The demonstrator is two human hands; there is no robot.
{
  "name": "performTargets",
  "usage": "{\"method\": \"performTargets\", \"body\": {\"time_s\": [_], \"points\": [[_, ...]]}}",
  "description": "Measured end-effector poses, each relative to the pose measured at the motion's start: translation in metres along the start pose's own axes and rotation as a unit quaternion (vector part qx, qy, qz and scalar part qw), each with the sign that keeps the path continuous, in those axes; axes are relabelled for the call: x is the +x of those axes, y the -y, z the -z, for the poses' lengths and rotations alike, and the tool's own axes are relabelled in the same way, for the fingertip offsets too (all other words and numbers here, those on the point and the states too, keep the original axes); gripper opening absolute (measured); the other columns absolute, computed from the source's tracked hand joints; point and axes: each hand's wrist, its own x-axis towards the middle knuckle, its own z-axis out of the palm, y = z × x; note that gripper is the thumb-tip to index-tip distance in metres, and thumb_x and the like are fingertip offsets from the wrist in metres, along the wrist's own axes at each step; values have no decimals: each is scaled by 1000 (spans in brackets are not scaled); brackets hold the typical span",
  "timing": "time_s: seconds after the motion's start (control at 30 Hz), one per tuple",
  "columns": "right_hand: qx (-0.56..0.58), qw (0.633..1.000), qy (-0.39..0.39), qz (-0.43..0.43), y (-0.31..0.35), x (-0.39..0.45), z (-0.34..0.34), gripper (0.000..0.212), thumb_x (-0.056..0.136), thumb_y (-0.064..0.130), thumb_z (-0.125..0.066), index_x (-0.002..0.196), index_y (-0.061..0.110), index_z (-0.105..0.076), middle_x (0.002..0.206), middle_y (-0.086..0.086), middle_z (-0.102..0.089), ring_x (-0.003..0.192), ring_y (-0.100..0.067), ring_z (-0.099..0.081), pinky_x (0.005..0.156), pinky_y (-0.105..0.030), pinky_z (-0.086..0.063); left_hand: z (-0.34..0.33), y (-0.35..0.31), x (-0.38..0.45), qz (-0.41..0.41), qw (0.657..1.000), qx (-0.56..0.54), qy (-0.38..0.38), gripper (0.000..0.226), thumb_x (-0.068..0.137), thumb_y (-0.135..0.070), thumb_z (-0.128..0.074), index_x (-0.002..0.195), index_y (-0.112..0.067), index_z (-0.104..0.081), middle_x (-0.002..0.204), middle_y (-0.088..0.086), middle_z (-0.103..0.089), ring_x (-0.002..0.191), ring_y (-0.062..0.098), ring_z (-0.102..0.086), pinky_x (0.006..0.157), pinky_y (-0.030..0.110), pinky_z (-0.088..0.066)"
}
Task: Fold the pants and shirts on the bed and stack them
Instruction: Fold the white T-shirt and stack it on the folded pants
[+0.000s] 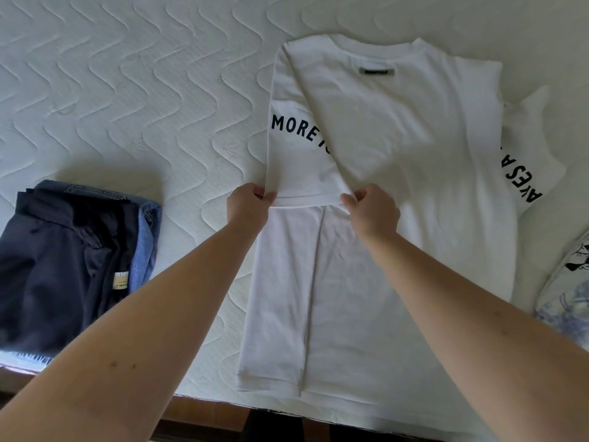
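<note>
Head view: your white shirt (398,186) lies back-up on the bed (111,90), collar at the far side, hem at the near edge, a grey label (376,71) just below the collar. Its left side is folded in over the body, so the left sleeve (302,154) lies on top with the dark letters "MORE" across it. You pinch that sleeve's cuff edge at both ends: your left hand (250,207) holds the outer corner between thumb and curled fingers, and your right hand (373,210) holds the inner corner the same way. Each grip is narrow, closed on the cloth. Both forearms reach in from the near edge, the right one crossing over the shirt's lower body. A long crease runs down the shirt below your hands to the hem. The right sleeve (529,154) lies spread out flat to the right, with dark letters along it too.

To the left, well apart from the shirt, dark pants (63,256) rest folded on blue jeans (146,237), with a pale tag showing on the dark pair. At the right edge a white cloth (567,288) with a blue and black print lies near the shirt. A brown strip of bed frame (204,409) shows below the mattress.
</note>
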Motion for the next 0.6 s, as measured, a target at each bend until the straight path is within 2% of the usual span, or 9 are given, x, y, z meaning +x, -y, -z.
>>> {"method": "performTargets", "body": {"time_s": [0.1, 0.2, 0.33, 0.43, 0.53, 0.6], "points": [[6, 1000, -24, 19, -2, 0, 1, 24, 92, 36, -63, 100, 14, -60, 92, -3, -68, 90, -27, -62, 78, -35, -45, 0, 1, 0, -7, 1000, 12, -5, 15, 92, -32, -65, 93, -17, -62, 78, -7, -61, 74, 13, -55, 56, 21, -38], [28, 999, -27, -6, -7, -5, 2, 28, 89, 39, -65, 98, 14, -57, 90, 0, -64, 83, -24, -60, 66, -30, -38, -1, 1, -4, -13, 999, 27, -17, 20, 91, -33, -66, 92, -14, -59, 79, -4, -59, 68, 13, -51, 53, 22, -36], [61, 996, -71, 1, -10, -28, -8, 28, 92, 37, -62, 103, 12, -55, 99, -4, -66, 91, -27, -63, 66, -27, -34, 6, 7, -15, -22, 994, 103, 11, 26, 90, -42, -65, 90, -17, -58, 78, -4, -59, 70, 16, -54, 57, 29, -39], [89, 995, -29, 19, -12, -61, -26, 27, 94, 34, -60, 106, 11, -59, 99, -4, -70, 94, -25, -65, 71, -29, -44, 16, 16, -31, -26, 988, 142, 48, 26, 88, -45, -66, 84, -19, -63, 71, -5, -60, 69, 17, -58, 58, 29, -41], [151, 988, 36, -4, -12, -87, -43, 27, 92, 34, -62, 105, 10, -63, 93, -6, -73, 91, -24, -68, 83, -37, -53, 21, 38, -48, -9, 989, 112, 93, 27, 88, -38, -68, 86, -12, -69, 73, 2, -68, 77, 24, -67, 69, 35, -52], [157, 986, 56, -16, -10, -96, -53, 28, 90, 36, -64, 103, 11, -65, 92, -4, -73, 92, -22, -67, 84, -33, -52, 21, 57, -63, 14, 990, 45, 131, 30, 89, -34, -68, 94, -4, -71, 88, 12, -73, 82, 30, -69, 80, 43, -57]]}}
